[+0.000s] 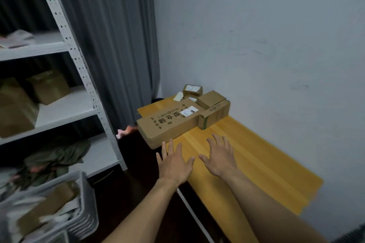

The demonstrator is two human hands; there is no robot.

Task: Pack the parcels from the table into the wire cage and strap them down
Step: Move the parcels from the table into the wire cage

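Parcels (55,199) of brown cardboard are seen at the lower left inside a white slatted basket (87,203). It is judged to be the cage, although this corner is blurred and it cannot be told for sure. Above it, a white shelf rack (64,31) carries more brown boxes (49,87) and some cloth. A grey curtain (118,35) hangs behind the rack.

On the yellow wooden surface (256,163), a group of parcels stands at the far end beside the wall. It is made of a long box (169,124) with printed characters, a shorter box (215,113) touching its right side, a small box (211,99) laid on top, and another small box (192,89) behind them.

The left hand (173,162) and the right hand (221,158) are held over the surface just before the long box. The palms are turned down, the fingers are straight and spread, and nothing is held in them. No strap is seen.

The task is judged to be partly done. Some packing seems to be made, at least four parcels are to be moved, and the strapping is not yet begun.
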